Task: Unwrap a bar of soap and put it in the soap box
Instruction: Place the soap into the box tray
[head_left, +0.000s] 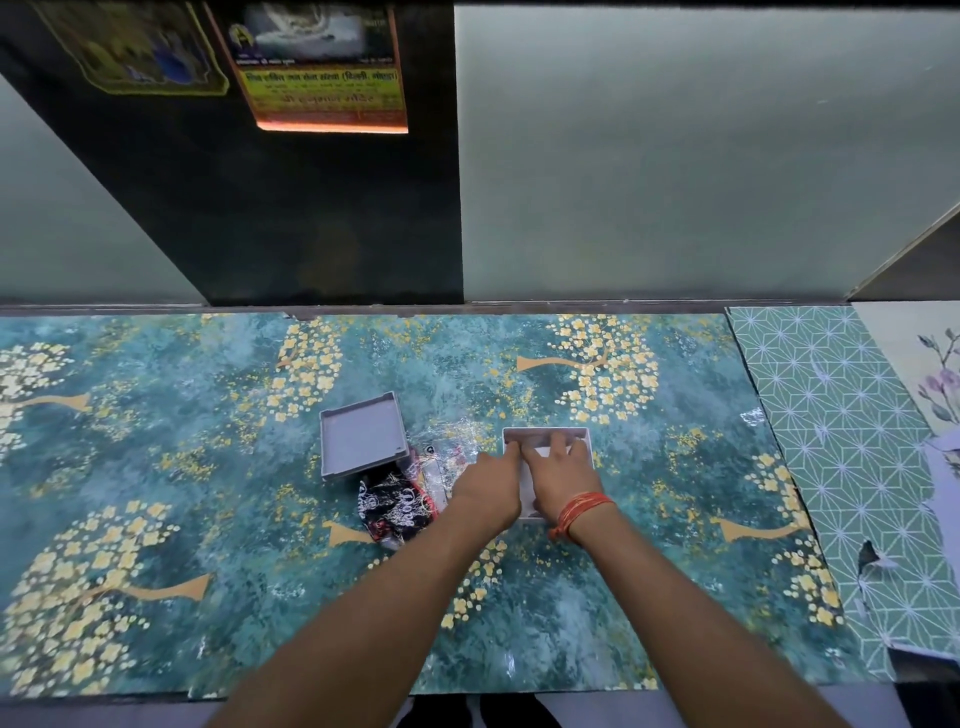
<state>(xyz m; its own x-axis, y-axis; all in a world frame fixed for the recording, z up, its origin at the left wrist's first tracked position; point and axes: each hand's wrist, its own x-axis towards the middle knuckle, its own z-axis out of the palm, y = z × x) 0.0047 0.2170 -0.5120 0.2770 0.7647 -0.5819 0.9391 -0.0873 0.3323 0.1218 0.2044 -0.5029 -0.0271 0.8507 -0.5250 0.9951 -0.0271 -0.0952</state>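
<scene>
Head view: both hands' fingers reach into the soap box, grip unclear.

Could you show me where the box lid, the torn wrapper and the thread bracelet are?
Grey rectangular plastic lid (362, 442): head view, on its flat inner face.
Crumpled black-and-red printed wrapper (395, 506): head view, on its black middle.
Orange thread bracelet (581, 512): head view, on the strands across the wrist.

- Two bare forearms enter from the near edge; no sleeves show anywhere along them.
- The left hand wears nothing: no ring, band or watch can be seen.
- The right hand has a bundle of orange-red thread wound several times around its wrist, with a small knot at the near-left side.
</scene>
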